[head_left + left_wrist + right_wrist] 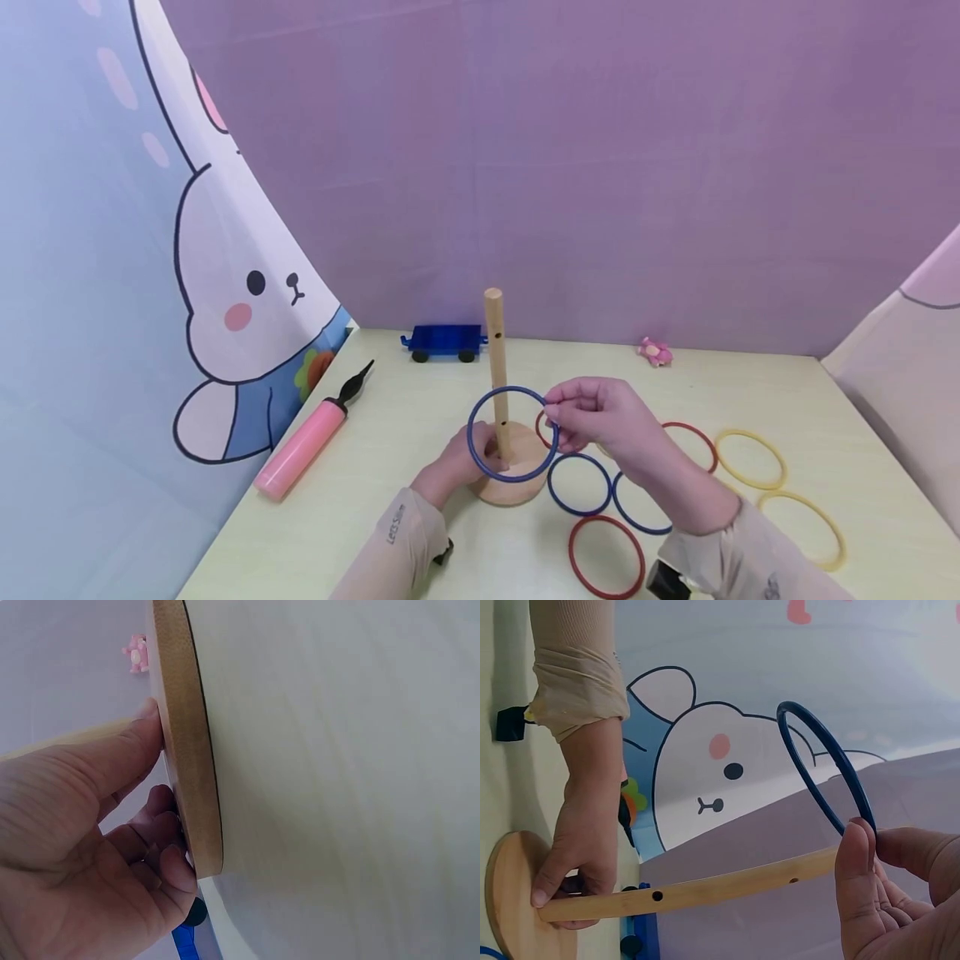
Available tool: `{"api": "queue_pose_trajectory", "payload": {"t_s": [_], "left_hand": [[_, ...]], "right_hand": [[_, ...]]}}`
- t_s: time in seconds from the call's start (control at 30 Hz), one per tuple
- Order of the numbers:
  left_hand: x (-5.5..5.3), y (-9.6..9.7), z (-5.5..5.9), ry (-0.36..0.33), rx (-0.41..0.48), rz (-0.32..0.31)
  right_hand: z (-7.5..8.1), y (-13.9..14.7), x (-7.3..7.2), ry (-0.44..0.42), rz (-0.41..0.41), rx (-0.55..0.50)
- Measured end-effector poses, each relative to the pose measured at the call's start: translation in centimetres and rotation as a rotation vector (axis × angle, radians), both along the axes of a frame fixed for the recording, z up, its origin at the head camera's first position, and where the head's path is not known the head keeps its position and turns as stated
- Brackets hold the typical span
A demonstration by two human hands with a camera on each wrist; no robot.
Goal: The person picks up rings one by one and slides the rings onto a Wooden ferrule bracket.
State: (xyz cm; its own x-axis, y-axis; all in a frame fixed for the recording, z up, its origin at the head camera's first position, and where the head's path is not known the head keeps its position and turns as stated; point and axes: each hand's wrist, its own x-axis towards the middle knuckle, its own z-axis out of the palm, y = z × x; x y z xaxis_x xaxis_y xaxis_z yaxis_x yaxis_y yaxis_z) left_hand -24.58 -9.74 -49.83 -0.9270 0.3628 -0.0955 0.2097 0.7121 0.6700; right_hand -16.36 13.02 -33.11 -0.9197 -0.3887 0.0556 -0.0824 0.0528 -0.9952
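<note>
In the head view my right hand (611, 421) pinches the edge of a blue ring (471, 433) between thumb and fingers. The ring is held up off the table and overlaps the post of the wooden ring-toss stand (495, 333) in this view. My left hand (461, 458) is at the foot of the post. In the left wrist view, the thumb and curled fingers of that hand (97, 825) touch the round base (187, 750). From the right wrist, the upright post (705, 889) shows two dark holes, and its top end is hidden behind my right hand.
On the table lie blue rings (580, 485), red rings (606, 557) and yellow rings (750, 458), right of the stand. A pink pump (300, 454) lies at left. Toward the back are a blue toy wagon (446, 340) and a small pink figure (656, 352), before a purple cloth (600, 167).
</note>
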Motion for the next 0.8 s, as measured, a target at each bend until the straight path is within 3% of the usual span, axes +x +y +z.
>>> {"api": "queue_pose_trajectory", "payload": {"t_s": [0.13,0.4,0.6,0.8], "left_hand": [[-0.1,-0.1,0.0,0.045,-0.037,-0.013],[-0.2,-0.2,-0.6,0.057,-0.066,-0.018],[0.2,-0.2,-0.3,0.088,-0.021,-0.045],[0.0,-0.3,0.0,0.103,-0.077,-0.069]], "right_hand": [[0.8,-0.3,-0.3,0.02,-0.01,-0.012],[2.7,-1.0,-0.8,0.044,-0.023,-0.039],[4.2,-1.4,-1.1,0.041,-0.048,-0.054],[5.4,-1.8,-1.5,0.067,-0.083,-0.085]]}}
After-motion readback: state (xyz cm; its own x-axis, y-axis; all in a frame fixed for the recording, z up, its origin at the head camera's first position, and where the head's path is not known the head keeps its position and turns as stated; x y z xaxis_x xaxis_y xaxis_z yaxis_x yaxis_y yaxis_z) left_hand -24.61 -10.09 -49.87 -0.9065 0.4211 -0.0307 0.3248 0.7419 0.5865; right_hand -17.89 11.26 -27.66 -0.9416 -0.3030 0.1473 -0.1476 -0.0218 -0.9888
